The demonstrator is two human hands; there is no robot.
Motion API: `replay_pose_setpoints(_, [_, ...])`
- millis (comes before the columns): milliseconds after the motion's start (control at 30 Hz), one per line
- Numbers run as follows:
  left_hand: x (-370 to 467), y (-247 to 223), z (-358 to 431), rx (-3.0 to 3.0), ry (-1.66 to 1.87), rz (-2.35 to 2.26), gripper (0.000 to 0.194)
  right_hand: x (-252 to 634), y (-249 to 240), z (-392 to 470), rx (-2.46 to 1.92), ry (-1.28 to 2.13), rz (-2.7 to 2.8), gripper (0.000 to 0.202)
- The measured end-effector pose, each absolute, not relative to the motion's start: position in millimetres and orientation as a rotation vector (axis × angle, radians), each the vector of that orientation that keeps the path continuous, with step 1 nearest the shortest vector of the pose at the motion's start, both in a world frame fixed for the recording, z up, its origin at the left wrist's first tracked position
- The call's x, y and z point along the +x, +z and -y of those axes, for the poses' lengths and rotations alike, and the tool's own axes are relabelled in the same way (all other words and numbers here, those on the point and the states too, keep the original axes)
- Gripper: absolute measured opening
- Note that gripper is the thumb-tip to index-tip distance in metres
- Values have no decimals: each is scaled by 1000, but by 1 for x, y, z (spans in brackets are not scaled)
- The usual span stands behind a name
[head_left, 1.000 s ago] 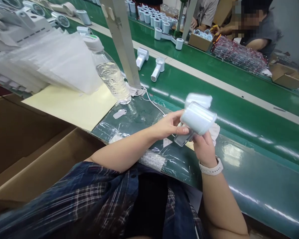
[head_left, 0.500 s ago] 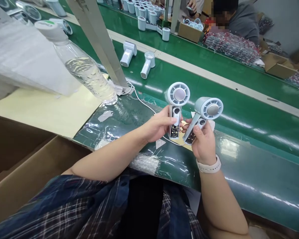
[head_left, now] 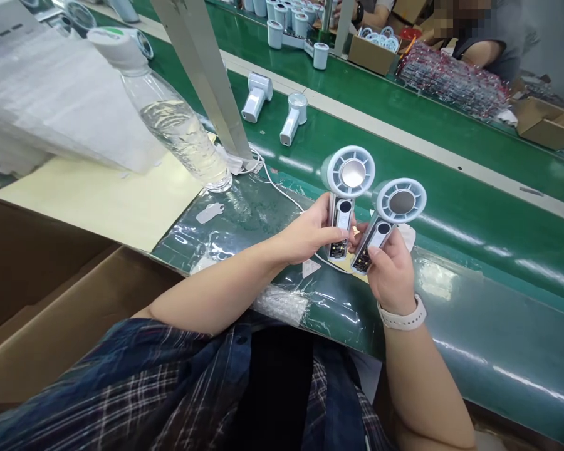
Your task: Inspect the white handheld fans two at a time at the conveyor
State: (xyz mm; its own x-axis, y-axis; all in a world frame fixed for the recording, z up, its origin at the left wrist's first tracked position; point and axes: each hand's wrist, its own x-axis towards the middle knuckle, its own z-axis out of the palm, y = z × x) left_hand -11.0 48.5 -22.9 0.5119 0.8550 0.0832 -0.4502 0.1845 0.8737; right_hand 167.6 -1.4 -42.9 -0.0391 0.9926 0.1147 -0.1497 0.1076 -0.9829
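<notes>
Two light-blue handheld fans are held side by side above the bench edge. My left hand (head_left: 310, 233) is closed around the handle of the left handheld fan (head_left: 351, 171), its thumb lying across the front. My right hand (head_left: 391, 269) grips the right handheld fan (head_left: 401, 201) by its handle, thumb on the side. Both fans have round ribbed heads with a silver disc in the middle. Each handle has an uncovered front, showing a dark circuit board and a pale strip with a black round spot. Some fingers are hidden behind the handles.
A water bottle (head_left: 178, 128) stands left, near a slanted metal post (head_left: 207, 75). Two more fan bodies (head_left: 258, 97) lie on the green conveyor (head_left: 357, 119). Bubble wrap (head_left: 282, 305) and a white cable (head_left: 282, 190) lie on the bench. Across the belt are cartons (head_left: 371, 55) and co-workers.
The right fan has turned so its head and handle front face me more squarely. Both hands keep their hold. The whole view has shifted slightly, and a person opposite has moved.
</notes>
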Motion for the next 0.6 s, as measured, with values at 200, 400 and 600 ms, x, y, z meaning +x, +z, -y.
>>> replay_pose_setpoints(200, [-11, -30, -51, 1089, 925, -516, 47, 170, -46, -2, -963, 1187, 1116, 30])
replay_pose_setpoints(400, [-11, -31, -50, 1096, 937, -525, 45, 174, -51, -5, -1060, 1150, 1148, 34])
replay_pose_setpoints(600, [-11, -30, -51, 1083, 957, -540, 46, 170, -51, -3, -1035, 1153, 1130, 37])
